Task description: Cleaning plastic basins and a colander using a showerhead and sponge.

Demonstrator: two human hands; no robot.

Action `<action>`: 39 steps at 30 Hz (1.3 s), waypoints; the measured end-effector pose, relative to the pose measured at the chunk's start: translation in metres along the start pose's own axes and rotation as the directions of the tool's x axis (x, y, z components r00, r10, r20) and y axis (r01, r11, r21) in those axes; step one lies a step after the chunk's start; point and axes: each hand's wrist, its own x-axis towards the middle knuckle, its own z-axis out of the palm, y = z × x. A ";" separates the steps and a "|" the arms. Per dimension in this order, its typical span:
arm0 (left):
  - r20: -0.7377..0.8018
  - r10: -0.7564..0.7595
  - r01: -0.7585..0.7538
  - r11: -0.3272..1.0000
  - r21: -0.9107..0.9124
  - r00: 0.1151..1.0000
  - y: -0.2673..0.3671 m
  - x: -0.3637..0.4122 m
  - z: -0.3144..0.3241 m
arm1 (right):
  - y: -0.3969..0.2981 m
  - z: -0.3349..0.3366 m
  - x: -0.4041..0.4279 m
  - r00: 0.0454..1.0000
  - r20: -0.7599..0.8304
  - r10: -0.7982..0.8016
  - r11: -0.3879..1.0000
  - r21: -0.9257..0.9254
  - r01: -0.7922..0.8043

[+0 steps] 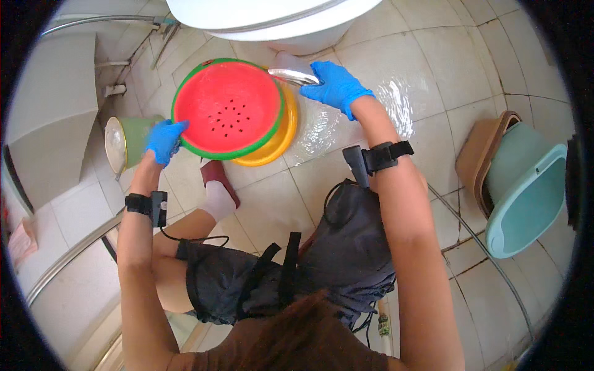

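My left hand [165, 140], in a blue glove, grips the lower left rim of a round red basin [225, 86] with a green edge and dark seed-like marks, like a watermelon slice. The basin is tilted towards me, above a yellow basin [288, 127] that it partly covers. In my right hand [336, 86], also blue-gloved, is a shiny chrome object [293, 76], apparently a hand shower head. It is beside the red basin's upper right edge; my fingers hide part of it. Rippling water [320, 132] lies on the tiled floor below.
A green bucket [139, 139] stands left of my left hand. A rounded white fixture [278, 21] rises ahead. At right, a brown basin [478, 157] and a pale teal tub [529, 199] rest on their sides. A grey hose [482, 241] curves across the floor. My slippered foot [219, 185] is near the basins.
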 end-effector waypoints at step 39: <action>0.480 0.432 -0.477 0.878 -0.031 0.764 0.052 -0.007 0.305 | 0.003 -0.156 -0.230 0.896 -0.014 0.445 0.890 0.115 -0.440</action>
